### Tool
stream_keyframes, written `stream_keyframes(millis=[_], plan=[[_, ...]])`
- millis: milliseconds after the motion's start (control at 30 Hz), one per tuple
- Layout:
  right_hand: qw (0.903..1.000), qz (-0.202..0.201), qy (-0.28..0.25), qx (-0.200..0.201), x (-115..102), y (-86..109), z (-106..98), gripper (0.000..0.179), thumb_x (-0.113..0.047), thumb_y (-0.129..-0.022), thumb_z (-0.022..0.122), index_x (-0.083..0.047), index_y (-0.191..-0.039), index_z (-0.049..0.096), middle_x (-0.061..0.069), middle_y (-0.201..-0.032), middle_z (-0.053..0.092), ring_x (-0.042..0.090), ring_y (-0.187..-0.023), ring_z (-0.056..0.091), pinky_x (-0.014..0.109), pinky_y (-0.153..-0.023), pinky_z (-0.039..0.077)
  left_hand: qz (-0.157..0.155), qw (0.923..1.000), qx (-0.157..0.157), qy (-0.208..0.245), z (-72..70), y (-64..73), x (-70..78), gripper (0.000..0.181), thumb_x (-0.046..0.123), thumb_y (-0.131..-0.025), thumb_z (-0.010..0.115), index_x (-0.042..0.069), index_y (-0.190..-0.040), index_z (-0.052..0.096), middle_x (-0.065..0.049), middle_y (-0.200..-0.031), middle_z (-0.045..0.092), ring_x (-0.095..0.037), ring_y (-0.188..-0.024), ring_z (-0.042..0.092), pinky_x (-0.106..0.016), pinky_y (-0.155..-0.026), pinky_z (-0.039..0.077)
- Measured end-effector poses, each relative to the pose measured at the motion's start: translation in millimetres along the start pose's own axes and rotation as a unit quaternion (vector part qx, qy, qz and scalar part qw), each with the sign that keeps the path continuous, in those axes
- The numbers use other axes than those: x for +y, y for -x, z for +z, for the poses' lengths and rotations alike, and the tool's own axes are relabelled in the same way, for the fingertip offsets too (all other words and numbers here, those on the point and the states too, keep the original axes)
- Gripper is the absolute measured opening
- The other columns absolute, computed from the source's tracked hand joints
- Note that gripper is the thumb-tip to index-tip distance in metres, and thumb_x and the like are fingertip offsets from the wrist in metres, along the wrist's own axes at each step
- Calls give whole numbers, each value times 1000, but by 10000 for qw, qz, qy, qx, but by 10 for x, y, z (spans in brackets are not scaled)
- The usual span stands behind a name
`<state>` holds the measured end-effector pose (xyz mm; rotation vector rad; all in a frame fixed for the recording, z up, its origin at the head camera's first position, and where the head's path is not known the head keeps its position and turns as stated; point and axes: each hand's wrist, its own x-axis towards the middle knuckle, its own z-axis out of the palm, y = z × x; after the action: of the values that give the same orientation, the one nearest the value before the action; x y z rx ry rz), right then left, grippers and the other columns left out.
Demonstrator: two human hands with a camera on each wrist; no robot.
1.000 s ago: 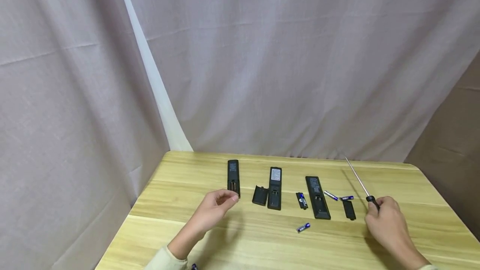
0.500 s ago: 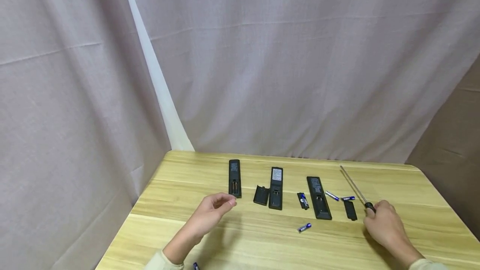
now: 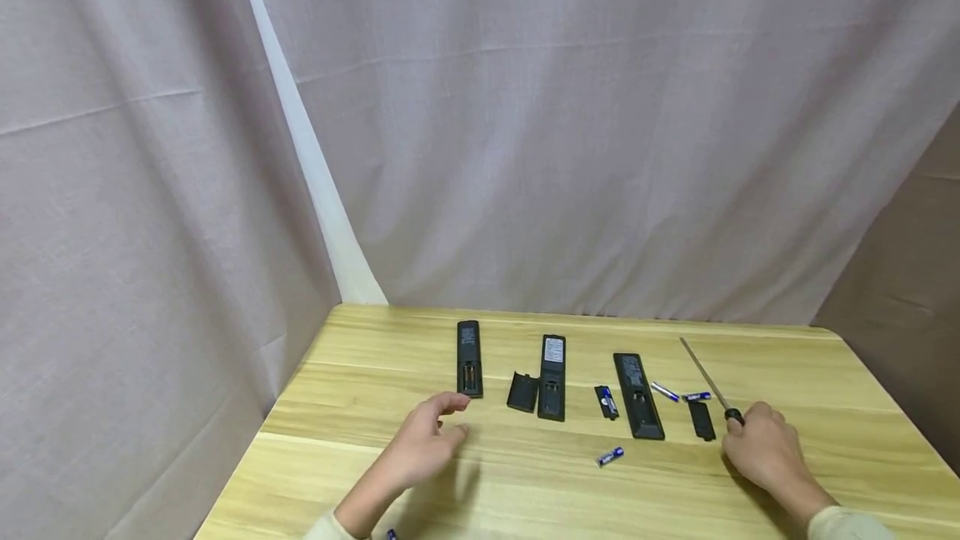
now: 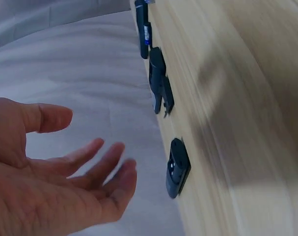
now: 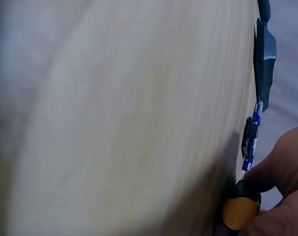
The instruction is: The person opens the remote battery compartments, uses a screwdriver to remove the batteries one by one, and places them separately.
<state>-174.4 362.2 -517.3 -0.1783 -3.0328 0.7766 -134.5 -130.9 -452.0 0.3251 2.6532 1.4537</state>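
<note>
My right hand (image 3: 768,447) grips a screwdriver (image 3: 703,372) at the table's right; its shaft points away to the far left. The right wrist view shows the black and orange handle (image 5: 240,213) between thumb and fingers. My left hand (image 3: 422,447) hovers over the wood holding nothing, thumb and fingers apart, also plain in the left wrist view. Just beyond it lies a remote control (image 3: 468,347), back up, its battery bay uncovered. A second remote (image 3: 553,363) and a third remote (image 3: 637,398) lie further right, bays uncovered too.
Battery covers lie near the remotes: one cover (image 3: 522,391) left of the middle remote, another cover (image 3: 702,422) near the right hand. Several blue-and-silver batteries are scattered about, including one battery (image 3: 610,457) toward the front. A grey curtain (image 3: 525,148) stands behind the table.
My right hand has lowered the screwdriver, its tip swinging down and slightly left onto or near the table. My left hand has drawn back slightly from the left remote and spread thumb from fingers.
</note>
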Motion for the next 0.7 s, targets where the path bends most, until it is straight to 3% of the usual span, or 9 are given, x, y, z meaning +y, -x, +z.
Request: stream_keyframes(millis=[200,333,433,700], plan=[[9989,-203,418,-63,30,-49,-27,25,-13,-100,53,12,-98,52,21,-82,59,36,-74,59,45,-58,51,-2,9990,63,-448,-27,-15,-1,49,19,-101,67,1,-145,59,-25,-147,61,-49,-142,54,-72,-118,43],[9925,-611,1057,-97,-1,-79,-33,25,-13,-97,57,11,-95,61,18,-81,64,34,-73,66,58,-65,57,-54,9987,53,-495,-50,-18,-11,49,20,-102,66,2,-147,57,-24,-149,60,-50,-142,53,-72,-119,42],[9874,-820,1336,-202,-40,-98,-54,25,-15,-96,59,7,-86,66,15,-77,66,30,-69,65,58,-63,58,-66,9984,62,-552,-65,-18,-17,50,20,-102,66,1,-147,57,-25,-149,60,-50,-142,53,-72,-119,42],[9905,-571,1160,-470,-62,-149,-153,24,-22,-89,66,-8,-69,62,12,-74,64,28,-68,55,50,-59,52,-116,9979,56,-636,-90,-18,-1,50,21,-102,66,2,-148,56,-24,-150,59,-50,-143,52,-73,-119,42]])
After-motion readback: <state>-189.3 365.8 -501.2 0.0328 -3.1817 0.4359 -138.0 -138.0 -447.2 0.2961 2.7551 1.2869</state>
